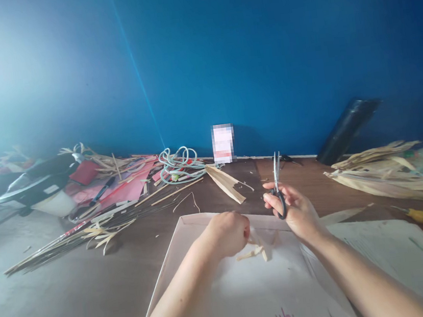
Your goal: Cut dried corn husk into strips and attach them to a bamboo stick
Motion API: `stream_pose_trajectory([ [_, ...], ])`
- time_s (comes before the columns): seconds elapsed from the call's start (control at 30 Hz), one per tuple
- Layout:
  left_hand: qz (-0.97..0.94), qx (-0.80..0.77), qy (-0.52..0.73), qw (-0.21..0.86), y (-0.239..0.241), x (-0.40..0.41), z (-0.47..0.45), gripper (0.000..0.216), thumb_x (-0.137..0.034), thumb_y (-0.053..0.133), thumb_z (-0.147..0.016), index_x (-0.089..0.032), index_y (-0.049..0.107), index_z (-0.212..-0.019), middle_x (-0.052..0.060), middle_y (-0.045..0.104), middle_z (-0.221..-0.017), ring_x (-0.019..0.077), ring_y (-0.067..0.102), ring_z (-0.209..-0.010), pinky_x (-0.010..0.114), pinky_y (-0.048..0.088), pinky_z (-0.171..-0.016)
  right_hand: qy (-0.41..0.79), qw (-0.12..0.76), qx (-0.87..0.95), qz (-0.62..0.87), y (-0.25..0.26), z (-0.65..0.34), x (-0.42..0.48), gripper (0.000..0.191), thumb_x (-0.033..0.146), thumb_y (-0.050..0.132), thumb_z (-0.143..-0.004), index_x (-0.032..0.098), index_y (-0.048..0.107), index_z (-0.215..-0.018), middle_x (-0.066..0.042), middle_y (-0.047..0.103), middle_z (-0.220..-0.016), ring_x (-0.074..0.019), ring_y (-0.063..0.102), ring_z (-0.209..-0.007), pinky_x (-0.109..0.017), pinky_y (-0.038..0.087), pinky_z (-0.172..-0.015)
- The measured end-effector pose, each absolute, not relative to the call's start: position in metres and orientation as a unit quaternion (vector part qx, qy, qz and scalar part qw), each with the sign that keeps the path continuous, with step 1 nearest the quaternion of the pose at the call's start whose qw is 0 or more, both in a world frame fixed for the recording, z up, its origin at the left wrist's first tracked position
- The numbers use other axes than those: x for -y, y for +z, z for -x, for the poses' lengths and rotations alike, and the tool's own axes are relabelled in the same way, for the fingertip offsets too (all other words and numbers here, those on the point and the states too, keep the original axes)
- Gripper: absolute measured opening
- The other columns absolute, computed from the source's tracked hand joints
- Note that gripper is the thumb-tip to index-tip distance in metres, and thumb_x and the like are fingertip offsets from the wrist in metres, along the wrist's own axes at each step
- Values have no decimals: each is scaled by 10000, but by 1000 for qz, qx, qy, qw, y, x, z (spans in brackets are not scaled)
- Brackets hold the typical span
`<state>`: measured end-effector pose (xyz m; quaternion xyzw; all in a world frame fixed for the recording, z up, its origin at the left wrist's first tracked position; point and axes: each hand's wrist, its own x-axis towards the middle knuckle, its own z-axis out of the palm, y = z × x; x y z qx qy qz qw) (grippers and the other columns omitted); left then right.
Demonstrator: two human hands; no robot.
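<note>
My right hand grips a pair of scissors by the dark handles, with the blades shut and pointing up and away. My left hand is closed in a fist over a white sheet of paper, pinching small pale strips of dried husk that lie just under its fingers. Both hands hover close together above the far edge of the sheet. The left fingertips are hidden behind the knuckles.
A pale dried leaf piece and a coiled green cord lie beyond the sheet. Dried husks pile up at the right, thin sticks and red paper at the left, by an iron. A blue wall stands behind.
</note>
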<state>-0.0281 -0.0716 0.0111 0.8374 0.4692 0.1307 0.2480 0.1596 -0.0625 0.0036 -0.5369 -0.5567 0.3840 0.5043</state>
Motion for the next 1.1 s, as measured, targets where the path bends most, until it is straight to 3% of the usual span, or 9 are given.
stream_pose_trajectory([
  [0.37,-827,-467,76,304,29,64,37,197,-174,496,-616,-215,665,-708,-8,668,-715,122,542,-587,217,333,-501,385,510,554,533,4,-160,63,378,427,651,-744,207,604,-1048,-22,611,-734,-145,579,-622,-236,417,-490],
  [0.6,-771,-477,157,393,21,56,37,241,-221,513,-657,-197,687,-824,0,668,-735,112,552,-623,203,368,-542,400,519,541,527,3,-160,62,354,415,673,-733,227,612,-1027,-5,621,-739,-139,597,-642,-233,434,-532],
  [0.8,-673,-484,216,516,19,50,33,208,-257,564,-643,-139,657,-788,16,621,-642,106,526,-560,200,360,-477,412,525,532,521,4,-160,64,343,394,682,-734,228,620,-1027,-10,649,-765,-147,625,-697,-242,469,-605],
  [1.1,-591,-433,253,632,19,50,34,244,-297,615,-665,-136,652,-843,84,692,-861,98,575,-640,188,400,-506,433,506,537,518,13,-157,68,367,407,679,-726,211,622,-1031,-35,671,-801,-172,642,-711,-267,496,-617],
])
